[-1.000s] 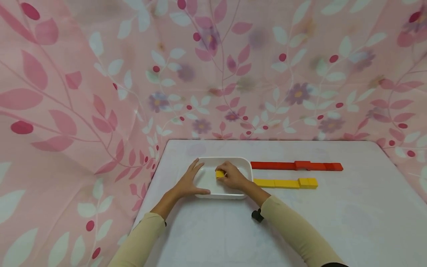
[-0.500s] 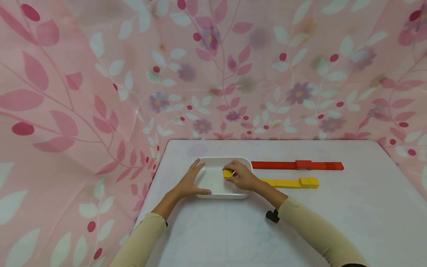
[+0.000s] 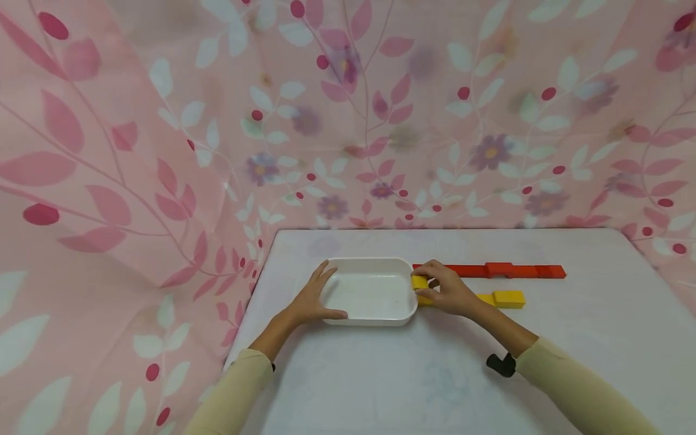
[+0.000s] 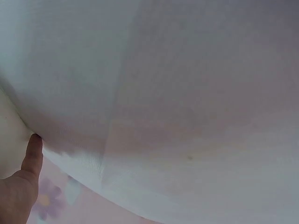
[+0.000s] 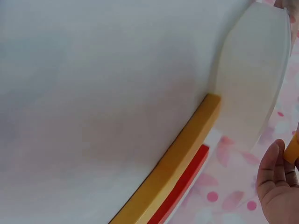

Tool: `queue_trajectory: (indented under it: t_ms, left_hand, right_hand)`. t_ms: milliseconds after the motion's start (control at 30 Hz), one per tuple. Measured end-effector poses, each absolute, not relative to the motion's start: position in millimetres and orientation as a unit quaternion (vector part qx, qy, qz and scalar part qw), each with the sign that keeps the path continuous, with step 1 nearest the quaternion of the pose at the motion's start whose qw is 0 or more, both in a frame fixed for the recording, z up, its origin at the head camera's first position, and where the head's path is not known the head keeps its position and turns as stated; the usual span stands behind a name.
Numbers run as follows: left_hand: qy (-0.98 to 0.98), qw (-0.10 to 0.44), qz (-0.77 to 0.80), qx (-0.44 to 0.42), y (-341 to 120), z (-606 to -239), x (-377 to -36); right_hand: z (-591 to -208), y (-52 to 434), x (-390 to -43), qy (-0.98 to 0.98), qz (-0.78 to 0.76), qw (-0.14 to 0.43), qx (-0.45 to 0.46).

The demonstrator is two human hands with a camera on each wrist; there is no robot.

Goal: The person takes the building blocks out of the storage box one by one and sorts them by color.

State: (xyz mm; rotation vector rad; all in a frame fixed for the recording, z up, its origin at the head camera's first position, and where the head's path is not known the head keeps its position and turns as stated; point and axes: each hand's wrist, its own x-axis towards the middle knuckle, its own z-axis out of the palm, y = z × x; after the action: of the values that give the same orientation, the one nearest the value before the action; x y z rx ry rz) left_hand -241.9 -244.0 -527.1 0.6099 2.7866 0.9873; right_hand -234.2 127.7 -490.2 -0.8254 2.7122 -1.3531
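My right hand (image 3: 447, 292) pinches a small yellow block (image 3: 419, 281) just past the right rim of a white tray (image 3: 372, 319), above the left end of a row of yellow blocks (image 3: 502, 298). The wrist view catches the block's edge (image 5: 292, 148) beside my fingers (image 5: 273, 182), with the yellow row (image 5: 180, 158) running under them. My left hand (image 3: 313, 297) rests with straight fingers against the tray's left side, thumb along its front rim. The left wrist view shows only a fingertip (image 4: 33, 151) on white surface. The tray's inside holds nothing.
A row of red blocks (image 3: 500, 270) lies behind the yellow row, one block standing proud near its middle. The table (image 3: 435, 386) wears a white cloth. A pink leaf-patterned curtain (image 3: 163, 151) closes in the back and left sides.
My right hand lifted the yellow block out of the tray and carried it right, over the tray's right rim to the yellow row. The left hand stayed on the tray.
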Motion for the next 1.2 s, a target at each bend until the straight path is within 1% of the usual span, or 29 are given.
queue_trajectory:
  t_ms: [200, 300, 533, 700, 800, 933, 1200]
  left_hand:
    - [0.922, 0.067, 0.322, 0.203, -244.3, -529.5, -243.2]
    - [0.922, 0.070, 0.321, 0.203, -245.3, -527.8, -242.8]
    - [0.922, 0.062, 0.321, 0.209, -246.6, -528.4, -239.5]
    - [0.921, 0.054, 0.319, 0.217, -245.1, -530.3, -243.2]
    - [0.922, 0.052, 0.315, 0.217, -244.7, -531.8, -244.8]
    - [0.923, 0.054, 0.317, 0.211, -244.7, -531.4, -245.8]
    - [0.922, 0.059, 0.318, 0.210, -244.7, -530.7, -245.7]
  right_hand:
    - [-486.9, 167.9, -223.6, 0.887, -0.394, -0.001, -0.240]
    - [-485.2, 187.6, -221.1, 0.900, -0.373, -0.011, -0.226]
    - [-476.4, 238.6, -216.6, 0.918, -0.346, -0.041, -0.187]
    - [-474.8, 282.5, -218.3, 0.930, -0.327, -0.046, -0.161]
    - [-481.7, 306.1, -219.4, 0.939, -0.315, -0.028, -0.134]
    - [-493.9, 327.8, -219.6, 0.946, -0.305, 0.013, -0.107]
    - [-513.2, 344.9, -217.7, 0.948, -0.292, 0.078, -0.097]
